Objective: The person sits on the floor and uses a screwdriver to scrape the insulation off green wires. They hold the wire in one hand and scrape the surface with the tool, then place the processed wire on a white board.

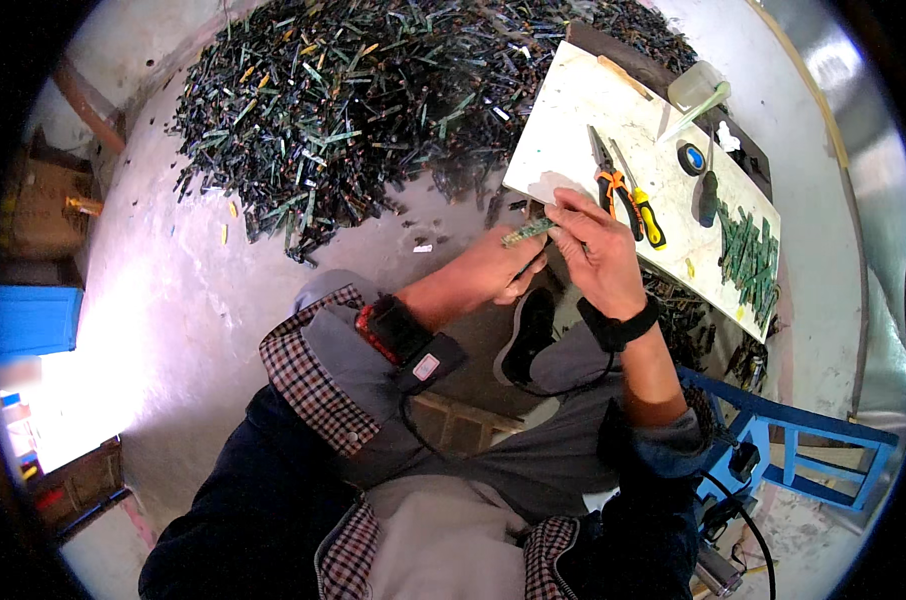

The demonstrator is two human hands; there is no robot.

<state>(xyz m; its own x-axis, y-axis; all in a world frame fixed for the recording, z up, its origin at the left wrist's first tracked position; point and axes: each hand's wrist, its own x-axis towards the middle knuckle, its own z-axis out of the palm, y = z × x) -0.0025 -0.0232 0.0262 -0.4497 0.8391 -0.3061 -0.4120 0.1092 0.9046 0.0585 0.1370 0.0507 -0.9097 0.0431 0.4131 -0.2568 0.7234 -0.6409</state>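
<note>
My right hand (595, 247) pinches one end of a narrow green circuit board strip (526, 232) between thumb and fingers. The strip passes just over my left hand (507, 262), whose fingers are curled around a thin dark object (531, 262), mostly hidden. Both hands are held close together beside the near left edge of a white board (550, 161). On that board, just beyond my right hand, lie orange-and-black long-nose pliers (612, 184) and a yellow-and-black screwdriver (648, 214). Several green strips (749, 259) are heaped at the board's right end.
A large heap of dark and green strips (363, 112) covers the floor ahead. The white board also carries a dark-handled screwdriver (709, 199) and a roll of tape (691, 159). A translucent container (697, 86) stands behind it. A blue plastic stool (798, 442) is at the right.
</note>
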